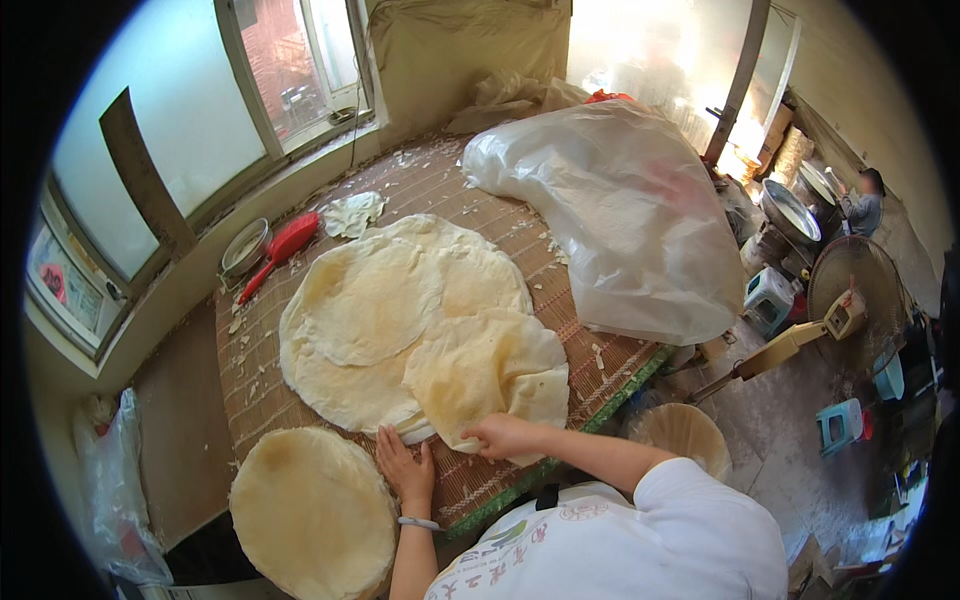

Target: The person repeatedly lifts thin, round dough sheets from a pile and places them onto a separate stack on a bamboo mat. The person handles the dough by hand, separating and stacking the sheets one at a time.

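Several thin, pale round flatbreads (367, 300) overlap in a spread pile on a woven reed mat (480, 480). On the pile's near right side lies a creased, partly folded flatbread (457, 367). My right hand (506, 436) pinches the near edge of this folded sheet, its fingers bent. My left hand (405, 461) rests flat at the near rim of the pile, thumb apart from the fingers, holding nothing. To its left stands a neat round stack of flatbreads (311, 510), close beside my left wrist.
A large translucent plastic sheet (630, 225) covers the mat's far right. A red brush (289, 240), a round bowl (246, 246) and flatbread scraps (352, 214) lie by the window. Right of the mat are a fan (855, 300), stools (840, 427) and a person (864, 206) near metal pans.
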The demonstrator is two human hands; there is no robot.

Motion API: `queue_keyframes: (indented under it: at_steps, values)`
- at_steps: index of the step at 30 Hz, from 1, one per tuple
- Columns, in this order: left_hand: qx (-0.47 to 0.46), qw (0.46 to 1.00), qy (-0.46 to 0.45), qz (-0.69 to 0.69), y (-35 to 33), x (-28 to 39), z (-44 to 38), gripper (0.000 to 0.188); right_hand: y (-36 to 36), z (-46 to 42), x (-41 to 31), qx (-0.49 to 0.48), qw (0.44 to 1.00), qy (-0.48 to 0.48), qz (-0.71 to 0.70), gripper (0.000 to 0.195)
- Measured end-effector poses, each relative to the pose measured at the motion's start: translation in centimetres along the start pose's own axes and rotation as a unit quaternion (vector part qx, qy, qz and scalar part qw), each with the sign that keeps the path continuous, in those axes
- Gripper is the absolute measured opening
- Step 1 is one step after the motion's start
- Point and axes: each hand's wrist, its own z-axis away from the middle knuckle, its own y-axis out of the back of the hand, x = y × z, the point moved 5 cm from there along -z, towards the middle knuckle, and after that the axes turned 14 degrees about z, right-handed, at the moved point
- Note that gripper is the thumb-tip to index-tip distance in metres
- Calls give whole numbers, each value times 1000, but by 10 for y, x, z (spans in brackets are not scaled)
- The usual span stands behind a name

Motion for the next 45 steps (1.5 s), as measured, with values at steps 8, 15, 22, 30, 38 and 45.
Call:
queue_keyframes:
  at_steps: [8,15,22,30,38,45]
  values:
    - [5,1000,-1,3,-5,-3,5,68,-33,28,4,200,980,19,14,40]
    - [8,1000,-3,-1,-5,-1,5,66,-47,25,14,215,976,27,37,38]
    - [12,1000,-18,3,-4,-6,3,66,-50,23,11,219,975,17,16,37]
    - [18,999,-30,2,-7,-5,6,64,-46,35,4,235,971,3,45,41]
    - [1,999,-40,0,-9,-10,6,62,-53,38,-5,242,962,14,128,37]
    - [-56,990,-93,87,-4,22,7,81,-45,46,-13,276,959,-41,41,25]
